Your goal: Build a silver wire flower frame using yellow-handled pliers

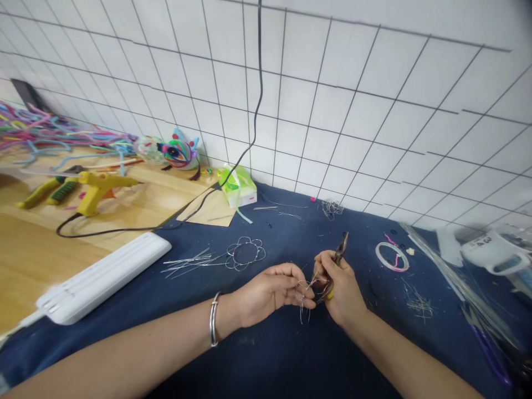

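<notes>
Near the middle of the dark blue cloth, my left hand (272, 291) pinches a small bent wire piece (304, 299) with loops and loose ends hanging down. Close beside it, my right hand (343, 288) is wrapped round a pair of pliers (341, 247), whose jaws point up and away; its fingertips also touch the wire piece. A flower-shaped wire ring (245, 253) lies on the cloth to the left, beside several straight wires (189, 263).
A white power strip (108, 274), yellow glue gun (96, 191) and green-handled pliers (52, 191) lie left. A tissue pack (238, 185) is near the wall. Tape roll (392, 256), wire scraps (419, 303), white mug (492, 249) and purple-handled scissors (488, 346) are right.
</notes>
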Demonstrator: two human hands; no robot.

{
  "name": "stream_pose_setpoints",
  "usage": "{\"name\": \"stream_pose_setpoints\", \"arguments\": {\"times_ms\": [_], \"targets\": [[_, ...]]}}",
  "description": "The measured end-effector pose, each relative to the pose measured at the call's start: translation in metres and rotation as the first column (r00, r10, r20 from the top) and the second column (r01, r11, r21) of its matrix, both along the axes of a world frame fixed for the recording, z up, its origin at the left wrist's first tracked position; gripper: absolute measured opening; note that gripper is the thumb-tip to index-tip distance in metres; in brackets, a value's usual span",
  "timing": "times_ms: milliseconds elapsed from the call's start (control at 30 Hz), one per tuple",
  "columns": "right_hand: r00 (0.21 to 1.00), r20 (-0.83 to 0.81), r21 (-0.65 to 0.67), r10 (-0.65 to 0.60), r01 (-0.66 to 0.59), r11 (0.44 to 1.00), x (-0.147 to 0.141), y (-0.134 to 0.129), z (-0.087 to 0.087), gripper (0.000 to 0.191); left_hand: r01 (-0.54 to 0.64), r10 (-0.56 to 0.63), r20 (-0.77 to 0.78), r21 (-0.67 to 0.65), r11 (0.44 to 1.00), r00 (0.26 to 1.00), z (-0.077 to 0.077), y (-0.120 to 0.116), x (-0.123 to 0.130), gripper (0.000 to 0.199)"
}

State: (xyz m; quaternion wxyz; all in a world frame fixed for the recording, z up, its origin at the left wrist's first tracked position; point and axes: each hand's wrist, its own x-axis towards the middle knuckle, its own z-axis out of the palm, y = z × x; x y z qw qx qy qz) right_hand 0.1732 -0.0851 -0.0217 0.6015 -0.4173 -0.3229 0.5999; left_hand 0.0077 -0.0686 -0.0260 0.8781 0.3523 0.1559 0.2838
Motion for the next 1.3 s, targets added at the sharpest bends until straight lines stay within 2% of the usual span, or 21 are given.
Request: {"name": "stream_pose_setpoints", "arguments": {"times_ms": [167, 300, 433, 600, 667, 767, 900, 1033, 1167, 1300], "targets": [[1.0, 0.011, 0.003, -0.021, 0.021, 1.0, 0.0, 0.0, 0.0, 0.013, -0.064, 0.074, -0.059, 0.155, 0.986, 0.996, 0.004, -0.005, 0.002, 0.011], [0.999, 0.002, 0.015, -0.044, 0.044, 0.999, 0.001, 0.0, 0.003, 0.014, -0.117, 0.155, -0.088, 0.333, 0.936, 0.984, 0.006, -0.01, 0.005, 0.007], [0.999, -0.001, 0.013, -0.033, 0.033, 0.999, 0.002, -0.001, 0.005, 0.017, -0.173, 0.265, -0.171, 0.422, 0.89, 0.949, 0.005, -0.012, 0.007, 0.009], [0.994, 0.109, 0.01, 0.016, -0.018, 1.0, 0.004, 0.001, 0.009, 0.018, -0.097, 0.305, -0.273, 0.58, 0.809, 0.912, 0.006, -0.005, 0.002, 0.011], [0.981, 0.188, 0.012, 0.036, -0.039, 0.999, 0.006, 0.002, 0.011, 0.019, -0.048, 0.287, -0.306, 0.604, 0.795, 0.907, 0.007, -0.001, 0.0, 0.011], [0.961, 0.271, 0.04, 0.059, -0.073, 0.997, 0.009, 0.004, 0.014, 0.02, 0.015, 0.235, -0.344, 0.591, 0.806, 0.909, 0.007, 0.003, -0.002, 0.01], [0.946, 0.315, 0.076, 0.074, -0.103, 0.992, 0.008, 0.004, 0.016, 0.019, 0.077, 0.159, -0.353, 0.569, 0.818, 0.922, 0.007, 0.005, -0.003, 0.013], [0.936, 0.338, 0.056, 0.101, -0.127, 0.99, 0.007, 0.003, 0.016, 0.02, 0.127, 0.119, -0.372, 0.572, 0.81, 0.921, 0.005, 0.005, -0.002, 0.015], [0.933, 0.332, 0.007, 0.14, -0.151, 0.988, 0.009, 0.004, 0.013, 0.023, 0.111, 0.14, -0.359, 0.594, 0.797, 0.923, 0.0, 0.005, -0.001, 0.013], [0.937, 0.311, -0.034, 0.159, -0.156, 0.987, 0.011, 0.005, 0.007, 0.024, 0.059, 0.22, -0.322, 0.672, 0.739, 0.921, 0.0, 0.006, 0.0, 0.012]]}}
